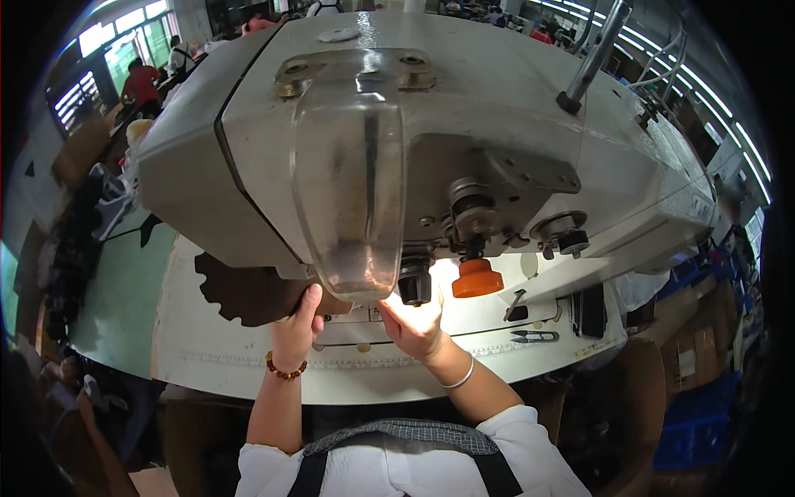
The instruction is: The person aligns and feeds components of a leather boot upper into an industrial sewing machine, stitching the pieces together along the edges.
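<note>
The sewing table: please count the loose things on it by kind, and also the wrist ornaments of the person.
Brown scalloped piece, held by the left hand: 1
Thread snips: 1
Beaded bracelet: 1
Silver bangle, on the right hand side: 1
Total: 4

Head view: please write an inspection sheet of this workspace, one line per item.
Surface: white sewing table, brightly lit beneath the machine.
Job's things: dark brown scalloped-edge piece at the large grey industrial sewing machine with its clear plastic guard.
Clutter: small thread snips; orange knob.
Hands: left hand grips the brown piece; right hand rests near the needle area, grip unclear.
Cables: nothing seen.
Surroundings: green floor, blue crates, other people far off.
</note>
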The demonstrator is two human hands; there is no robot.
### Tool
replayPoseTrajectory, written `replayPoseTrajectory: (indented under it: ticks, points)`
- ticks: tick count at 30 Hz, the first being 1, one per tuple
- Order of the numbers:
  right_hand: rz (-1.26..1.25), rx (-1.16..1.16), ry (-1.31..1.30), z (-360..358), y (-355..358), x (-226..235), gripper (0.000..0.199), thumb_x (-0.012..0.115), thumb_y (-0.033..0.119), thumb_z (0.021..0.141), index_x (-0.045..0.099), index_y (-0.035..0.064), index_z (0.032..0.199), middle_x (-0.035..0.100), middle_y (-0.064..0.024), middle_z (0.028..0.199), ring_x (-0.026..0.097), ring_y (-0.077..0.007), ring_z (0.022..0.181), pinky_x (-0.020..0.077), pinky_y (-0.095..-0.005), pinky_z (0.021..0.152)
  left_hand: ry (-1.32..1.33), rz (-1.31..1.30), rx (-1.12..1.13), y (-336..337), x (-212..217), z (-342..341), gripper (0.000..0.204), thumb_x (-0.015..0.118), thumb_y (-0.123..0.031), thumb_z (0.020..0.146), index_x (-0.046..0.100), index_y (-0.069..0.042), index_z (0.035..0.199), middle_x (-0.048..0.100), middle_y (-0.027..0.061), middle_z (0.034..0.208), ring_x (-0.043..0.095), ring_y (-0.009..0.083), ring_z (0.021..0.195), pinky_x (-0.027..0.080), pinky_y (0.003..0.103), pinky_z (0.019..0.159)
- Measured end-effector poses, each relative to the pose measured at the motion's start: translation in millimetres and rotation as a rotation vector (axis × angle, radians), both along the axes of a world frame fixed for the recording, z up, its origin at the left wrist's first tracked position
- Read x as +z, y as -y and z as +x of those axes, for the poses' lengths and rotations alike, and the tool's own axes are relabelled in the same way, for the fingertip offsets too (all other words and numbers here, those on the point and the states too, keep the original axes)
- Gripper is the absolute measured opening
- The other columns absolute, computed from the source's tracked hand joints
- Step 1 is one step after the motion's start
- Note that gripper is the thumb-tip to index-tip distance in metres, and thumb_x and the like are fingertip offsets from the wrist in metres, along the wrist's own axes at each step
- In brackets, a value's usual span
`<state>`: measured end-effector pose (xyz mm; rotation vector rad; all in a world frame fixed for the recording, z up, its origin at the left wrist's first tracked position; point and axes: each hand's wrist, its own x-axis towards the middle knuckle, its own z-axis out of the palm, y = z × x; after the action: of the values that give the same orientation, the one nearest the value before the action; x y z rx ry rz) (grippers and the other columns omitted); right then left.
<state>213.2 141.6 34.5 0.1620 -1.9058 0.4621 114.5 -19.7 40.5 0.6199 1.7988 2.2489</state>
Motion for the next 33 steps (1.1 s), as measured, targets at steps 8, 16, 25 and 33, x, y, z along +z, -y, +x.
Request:
replayPoseTrajectory:
  ticks: [8, 16, 25, 33]
  points:
    - [-0.003, -0.014, 0.024, 1, 1, -6, 0.025, 0.067, 0.004, 0.065, 0.069, 0.0036, 0.089, 0.064, -0.0142, 0.094, 0.059, -0.0346, 0.088, 0.0465, -0.0440, 0.076, 0.021, 0.009, -0.002, -5, -2, -6, 0.014, 0.063, -0.019, 0.092, 0.060, -0.006, 0.091, 0.054, -0.0046, 0.070, 0.046, 0.0013, 0.045, 0.033, 0.016, 0.036]
    - [0.000, -0.014, 0.042, 2, 0, -9, 0.023, 0.069, 0.007, 0.066, 0.068, 0.0021, 0.089, 0.065, -0.0173, 0.098, 0.060, -0.0368, 0.089, 0.0467, -0.0459, 0.080, -0.017, -0.025, -0.063, -1, -5, -11, 0.016, 0.062, -0.022, 0.093, 0.059, -0.006, 0.089, 0.053, -0.0048, 0.069, 0.046, 0.0016, 0.045, 0.034, 0.017, 0.036]
    - [-0.283, 0.118, 0.007, 6, 5, -7, 0.023, 0.067, -0.003, 0.070, 0.066, 0.0013, 0.093, 0.065, -0.0148, 0.091, 0.060, -0.0315, 0.083, 0.0458, -0.0438, 0.074, -0.052, 0.034, 0.058, -10, -5, 11, 0.017, 0.060, -0.022, 0.094, 0.060, -0.005, 0.091, 0.053, -0.0032, 0.068, 0.045, 0.0027, 0.044, 0.034, 0.017, 0.036]
    - [-0.164, 0.360, 0.104, 14, 21, -9, 0.013, 0.062, -0.001, 0.079, 0.067, 0.0044, 0.090, 0.063, -0.0090, 0.067, 0.057, -0.0231, 0.054, 0.0454, -0.0355, 0.054, 0.091, 0.134, 0.334, 51, -31, -49, 0.016, 0.066, -0.016, 0.090, 0.058, -0.004, 0.098, 0.058, 0.0016, 0.081, 0.047, 0.0065, 0.050, 0.038, 0.019, 0.042]
